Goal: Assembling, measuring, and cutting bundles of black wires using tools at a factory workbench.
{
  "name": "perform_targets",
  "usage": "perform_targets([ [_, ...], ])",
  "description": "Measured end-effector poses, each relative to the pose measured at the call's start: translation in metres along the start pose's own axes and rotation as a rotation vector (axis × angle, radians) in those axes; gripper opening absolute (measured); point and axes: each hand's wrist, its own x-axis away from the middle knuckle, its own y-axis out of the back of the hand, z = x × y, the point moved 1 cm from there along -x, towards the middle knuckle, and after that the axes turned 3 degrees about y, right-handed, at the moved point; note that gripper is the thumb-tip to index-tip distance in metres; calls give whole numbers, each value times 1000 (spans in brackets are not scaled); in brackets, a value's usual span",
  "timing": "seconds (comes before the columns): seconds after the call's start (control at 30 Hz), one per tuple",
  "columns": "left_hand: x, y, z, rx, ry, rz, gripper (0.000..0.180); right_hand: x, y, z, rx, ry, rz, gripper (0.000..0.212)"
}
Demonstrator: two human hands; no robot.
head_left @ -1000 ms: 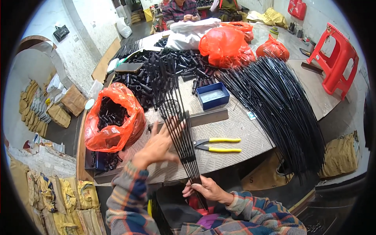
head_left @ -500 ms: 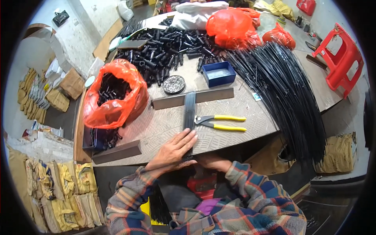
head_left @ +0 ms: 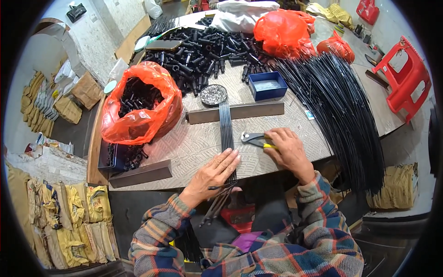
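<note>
Left hand flat on the black rods, right hand at the pincers

In the head view, the left hand (head_left: pixel 214 174) lies flat, fingers straight and together, over a narrow bundle of black rods (head_left: pixel 226 129) near the table edge; whether its thumb hooks underneath cannot be told. The rods cross a metal angle bar (head_left: pixel 258 111), their far ends at a round dish (head_left: pixel 201 98) of small silvery pieces, their near ends splaying below the edge of the table (head_left: pixel 194 152). The right hand (head_left: pixel 288 150) is partly curled over the yellow handles of the end-cutting pincers (head_left: pixel 254 139), which rest on the table, right of the bundle; how firmly it grips is unclear. A blue box (head_left: pixel 270 94) stands beyond the bar.
</note>
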Motion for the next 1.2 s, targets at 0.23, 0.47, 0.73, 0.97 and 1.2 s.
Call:
perform_targets([
  [0.23,-6,5,0,-370,109,65,70,-31,40,4,67,2,-122,16],
  [0.47,-3,1,12,-134,62,43,76,-154,26,-77,93,-62,59,11],
  [0.73,-3,-3,7,-206,104,58,66,-172,2,-122,293,-58,385,7],
  [0.97,-8,6,6,41,144,54,76,-168,12,-91,35,-15,-40,8],
  [1.2,-10,2,6,-116,193,91,67,-146,-32,-31,-209,195,132,13],
])
